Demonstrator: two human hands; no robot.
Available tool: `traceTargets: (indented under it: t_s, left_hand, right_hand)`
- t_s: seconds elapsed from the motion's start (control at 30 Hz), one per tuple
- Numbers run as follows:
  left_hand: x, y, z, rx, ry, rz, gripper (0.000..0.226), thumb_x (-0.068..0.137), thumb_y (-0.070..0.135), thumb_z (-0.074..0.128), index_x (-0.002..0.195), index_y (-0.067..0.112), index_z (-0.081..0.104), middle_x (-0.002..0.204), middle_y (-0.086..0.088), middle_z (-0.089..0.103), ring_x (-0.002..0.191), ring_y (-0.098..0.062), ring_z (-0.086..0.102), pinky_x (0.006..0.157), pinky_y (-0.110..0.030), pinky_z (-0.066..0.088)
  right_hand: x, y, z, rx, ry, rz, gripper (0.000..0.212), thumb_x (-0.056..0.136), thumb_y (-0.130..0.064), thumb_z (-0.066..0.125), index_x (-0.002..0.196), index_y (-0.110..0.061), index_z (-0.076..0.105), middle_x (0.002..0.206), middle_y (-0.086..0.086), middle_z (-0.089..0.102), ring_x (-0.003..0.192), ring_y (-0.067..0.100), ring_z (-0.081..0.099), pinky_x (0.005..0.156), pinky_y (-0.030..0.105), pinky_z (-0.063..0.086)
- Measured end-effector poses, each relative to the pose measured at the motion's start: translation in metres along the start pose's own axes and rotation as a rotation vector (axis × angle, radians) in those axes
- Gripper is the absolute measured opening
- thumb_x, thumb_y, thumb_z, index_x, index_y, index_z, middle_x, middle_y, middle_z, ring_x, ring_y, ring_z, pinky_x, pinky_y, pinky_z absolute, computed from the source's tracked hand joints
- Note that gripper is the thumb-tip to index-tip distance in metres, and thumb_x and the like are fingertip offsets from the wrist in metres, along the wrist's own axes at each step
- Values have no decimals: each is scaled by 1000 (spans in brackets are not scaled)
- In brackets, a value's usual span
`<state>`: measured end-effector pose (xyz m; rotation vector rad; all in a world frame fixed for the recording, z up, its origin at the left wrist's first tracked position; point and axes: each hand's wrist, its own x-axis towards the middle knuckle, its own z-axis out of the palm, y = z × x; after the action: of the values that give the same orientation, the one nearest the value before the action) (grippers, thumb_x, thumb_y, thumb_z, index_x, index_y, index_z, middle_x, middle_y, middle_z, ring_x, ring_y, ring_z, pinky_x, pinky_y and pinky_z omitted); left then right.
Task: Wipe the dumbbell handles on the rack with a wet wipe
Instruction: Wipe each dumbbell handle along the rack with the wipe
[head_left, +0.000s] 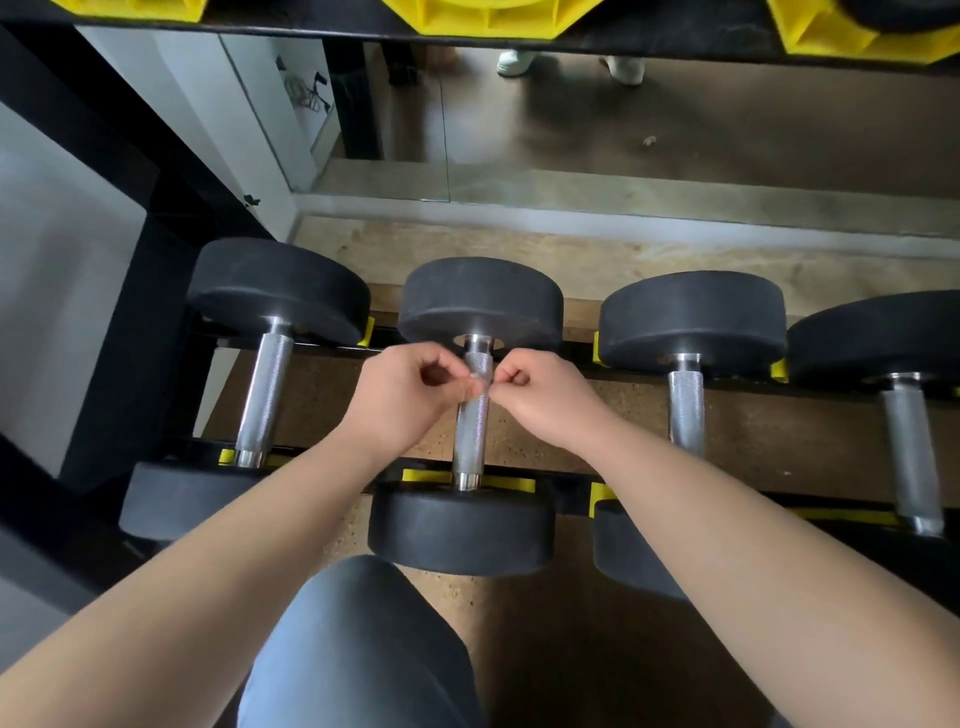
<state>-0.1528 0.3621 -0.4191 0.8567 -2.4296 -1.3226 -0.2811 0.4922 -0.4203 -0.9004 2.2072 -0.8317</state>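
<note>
Several black dumbbells with knurled steel handles lie side by side on the rack's lower tier (569, 486). My left hand (400, 395) and my right hand (540, 397) hover just above the second dumbbell's handle (470, 441), fingers curled. Their fingertips meet over the handle's far half and pinch a small pale translucent piece (479, 383); it is too small to identify. Neither hand wraps the handle. To the left lies the first dumbbell's handle (262, 395); the third handle (685, 410) and the fourth handle (911, 452) lie to the right. No unfolded wipe is visible.
A black rack upright (140, 332) stands at the left. Yellow saddles of the upper tier (493, 18) hang overhead. A mirror (675, 130) behind the rack reflects the floor and white shoes. My knee in grey shorts (358, 639) is close to the front rail.
</note>
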Motion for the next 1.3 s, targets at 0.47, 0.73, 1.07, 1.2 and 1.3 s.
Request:
traceTargets:
  t_s: [0.47, 0.73, 1.07, 1.2, 1.3]
  left_hand:
    - [10, 1, -3, 11, -28, 79, 20, 77, 29, 89, 73, 40, 73, 72, 24, 71, 72, 8, 64, 69, -5, 43]
    - [-25, -10, -7, 72, -295, -45, 12, 75, 37, 89, 73, 32, 79, 73, 18, 73, 69, 5, 64, 72, -16, 46]
    - [-70, 0, -38, -613, 181, -263, 19, 88, 18, 75, 103, 7, 78, 103, -12, 78, 104, -33, 72, 94, -41, 59]
    - [-92, -5, -71, -394, 302, -244, 11, 92, 17, 75, 102, 18, 80, 96, 1, 80, 93, -15, 75, 88, -31, 60]
    - [-98, -16, -96, -142, 353, -213, 17, 90, 25, 78, 107, 25, 77, 94, 9, 78, 83, -8, 75, 83, -29, 61]
  right_hand:
    - [0, 5, 4, 99, 82, 26, 2, 99, -26, 65, 98, -25, 66, 96, -7, 71, 42, 3, 58, 43, 19, 44]
    - [-4, 4, 8, -20, 236, -104, 11, 96, -21, 63, 90, -27, 70, 76, -16, 67, 73, -7, 62, 62, 5, 40]
    - [-28, -51, 19, 24, 7, -521, 27, 94, -35, 72, 121, -34, 72, 101, -17, 75, 95, -5, 66, 86, 14, 47]
    - [-20, -85, 46, 63, -69, -517, 20, 92, -34, 74, 112, -37, 76, 103, -18, 75, 101, -7, 66, 92, 28, 54]
    - [-4, -107, 65, 96, -168, -484, 12, 90, -34, 77, 102, -36, 78, 90, -21, 74, 88, -11, 66, 73, 14, 49]
